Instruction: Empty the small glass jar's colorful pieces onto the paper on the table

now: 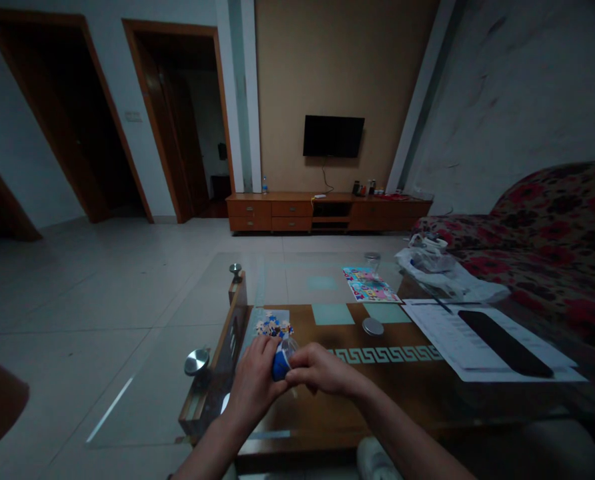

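- Blue-capped small bottle (281, 361) sits between both hands, low over the table (377, 400), just before a pile of small pieces (273, 327).
- Left hand (254, 383) wraps it; right hand (317, 369) pinches the cap.
- Judged best: grip firmly, twist gently, keeping it upright.

Both hands meet over the glass coffee table (327, 427): left hand (255, 383) and right hand (320, 369) pinch a small blue piece (279, 367). Colorful bricks (273, 327) sit just behind; a booklet (370, 285) lies farther back.
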Available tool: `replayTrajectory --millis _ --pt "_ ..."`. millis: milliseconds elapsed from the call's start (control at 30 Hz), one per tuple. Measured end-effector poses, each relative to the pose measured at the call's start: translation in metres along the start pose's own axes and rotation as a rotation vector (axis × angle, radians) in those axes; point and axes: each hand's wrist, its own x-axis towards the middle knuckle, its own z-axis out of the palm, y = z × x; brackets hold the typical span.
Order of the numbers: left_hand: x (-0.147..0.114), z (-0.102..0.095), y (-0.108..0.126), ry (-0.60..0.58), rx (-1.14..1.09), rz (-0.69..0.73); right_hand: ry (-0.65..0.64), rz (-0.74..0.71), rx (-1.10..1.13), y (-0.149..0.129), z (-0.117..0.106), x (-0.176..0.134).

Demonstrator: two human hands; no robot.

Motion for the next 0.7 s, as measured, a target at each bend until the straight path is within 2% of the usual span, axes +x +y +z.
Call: replayTrajectory --millis 200,300,433,500,633,700 --pt "0.002 -0.008 0.01 -0.111 -0.178 -0.167 0.099 -0.007 0.027 0.001 0.0 0.002" --pt "0.006 -0.019 0.009 -0.239 -0.319 -0.212 0.022 -0.096 0.041 0.001 -0.006 -0.001" --pt "0.005 -0.029 0.001 -0.436 -0.467 -0.196 -0.133 -0.183 0.039 0.001 -0.014 -0.008" --pt "0.002 -0.028 -0.002 -0.417 -0.387 -0.198 -0.169 -0.16 0.06 0.001 -0.012 -0.01" --pt "-0.004 -0.019 0.0 -0.217 -0.049 -0.093 -0.161 -0.056 0.143 -0.002 0.001 -0.007" --pt "-0.007 -0.015 0.002 -0.166 0.057 -0.042 -0.138 -0.023 0.158 -0.003 0.006 -0.005"
